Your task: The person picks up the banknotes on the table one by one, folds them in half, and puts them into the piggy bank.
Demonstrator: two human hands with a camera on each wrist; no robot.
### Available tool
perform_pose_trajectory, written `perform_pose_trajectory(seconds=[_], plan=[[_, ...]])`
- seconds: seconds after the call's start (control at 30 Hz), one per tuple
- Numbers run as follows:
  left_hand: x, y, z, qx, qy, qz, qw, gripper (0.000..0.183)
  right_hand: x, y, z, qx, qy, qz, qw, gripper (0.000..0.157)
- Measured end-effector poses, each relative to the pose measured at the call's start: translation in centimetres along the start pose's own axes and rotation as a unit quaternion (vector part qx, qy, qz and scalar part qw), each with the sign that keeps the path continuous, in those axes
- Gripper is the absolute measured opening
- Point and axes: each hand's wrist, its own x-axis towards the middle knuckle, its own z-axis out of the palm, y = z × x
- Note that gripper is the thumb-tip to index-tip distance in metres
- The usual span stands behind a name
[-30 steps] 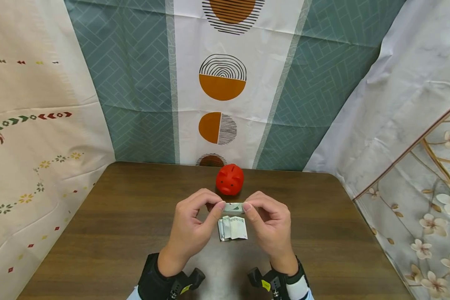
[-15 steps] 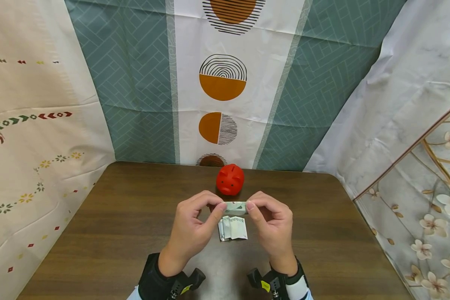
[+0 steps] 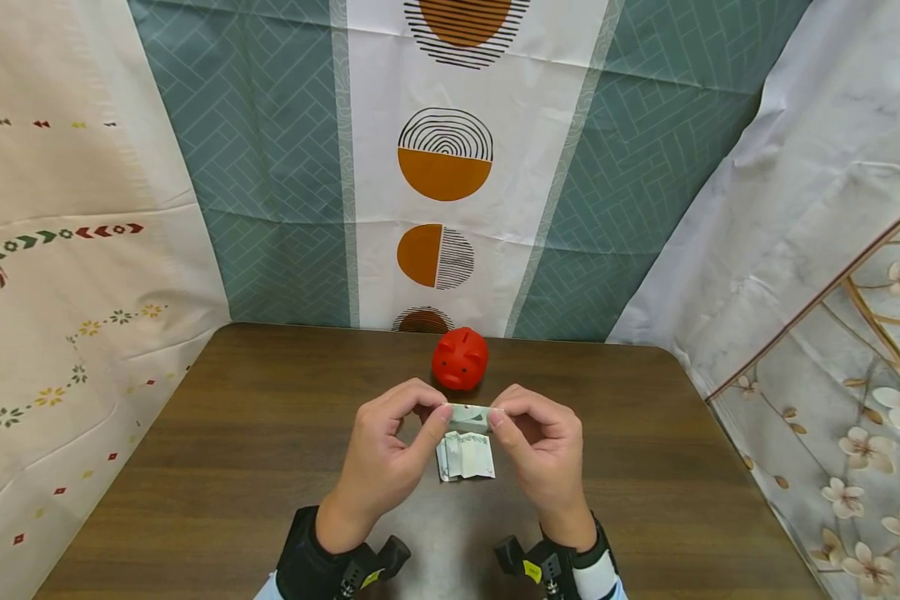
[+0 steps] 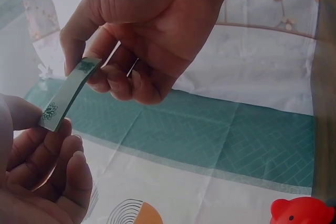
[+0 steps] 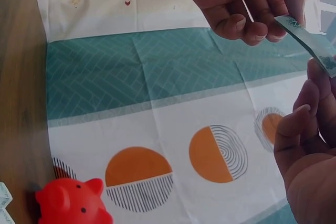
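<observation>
A banknote [image 3: 468,418], folded into a narrow pale green strip, is held level between both hands in the head view. My left hand [image 3: 390,450] pinches one end between thumb and fingertips. The other end is pinched by my right hand [image 3: 543,446] in the same way. A dark flower print shows on the strip [image 4: 65,95] in the left wrist view, and it looks slightly bowed. Just below it on the table lie several folded banknotes [image 3: 466,457], creased and pale green. Beyond the hands a red piggy bank [image 3: 460,360] faces me, with a slot on top.
The brown wooden table [image 3: 232,467] reaches back to a hanging teal and white cloth [image 3: 285,167]. A cream cloth [image 3: 82,275] hangs at the left and a floral one [image 3: 832,400] at the right. Both wrists wear black camera straps.
My right hand shifts slightly to the right and then back left, still pinching the strip. My left hand barely moves. The piggy bank and the banknotes on the table stay put.
</observation>
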Motion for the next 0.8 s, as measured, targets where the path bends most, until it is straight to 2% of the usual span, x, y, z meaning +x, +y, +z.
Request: perform_pose_trajectory(seconds=[0.27, 0.47, 0.67, 0.8], plan=[[0.0, 0.1, 0.0, 0.005, -0.007, -0.001, 1.0000, 0.015, 0.0, -0.1, 0.0, -0.008, 0.010, 0.003, 1.000, 0.012], [-0.1, 0.1, 0.0, 0.003, 0.004, -0.014, 0.9999, 0.016, 0.0, 0.0, 0.1, -0.013, 0.009, -0.003, 1.000, 0.011], [-0.1, 0.2, 0.2, 0.005, 0.036, -0.031, 0.9989, 0.021, -0.1, 0.2, 0.6, -0.055, 0.023, -0.051, 0.997, 0.008], [-0.1, 0.1, 0.5, -0.040, 0.013, -0.007, 0.9991, 0.023, -0.3, 0.5, 1.0, -0.065, 0.005, -0.083, 0.994, 0.009]])
